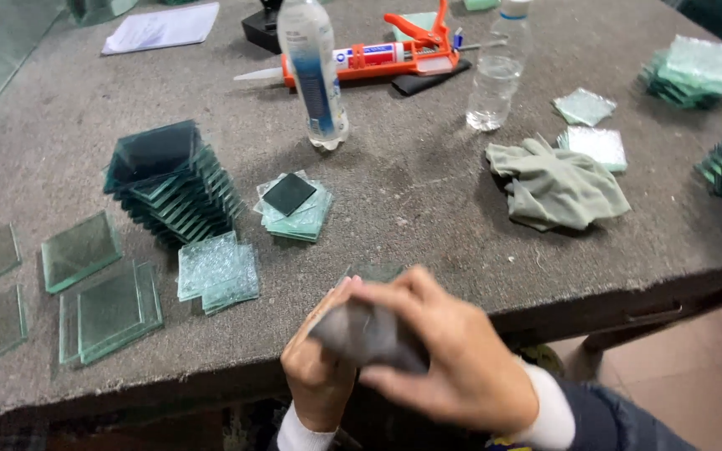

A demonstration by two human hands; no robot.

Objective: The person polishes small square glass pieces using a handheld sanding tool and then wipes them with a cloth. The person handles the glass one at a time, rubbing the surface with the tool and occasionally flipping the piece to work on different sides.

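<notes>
Over the table's front edge, my left hand [319,367] grips a small square glass piece [375,272], only its top edge showing above my fingers. My right hand [444,355] presses a dark grey cloth [367,336] against that glass, fingers curled over it. Both hands touch each other at the bottom centre. Just ahead on the grey table [411,217] lies a small pile of glass squares [296,209] with a dark one on top. A tall skewed stack of glass squares [169,179] stands to its left.
Flat glass panes [106,309] and textured squares [215,271] lie left. Two plastic bottles [315,75] [499,71], an orange caulking gun [378,54], a crumpled grey-green glove [557,185] and more glass stacks [695,71] sit behind and right. White paper [160,27] lies far left.
</notes>
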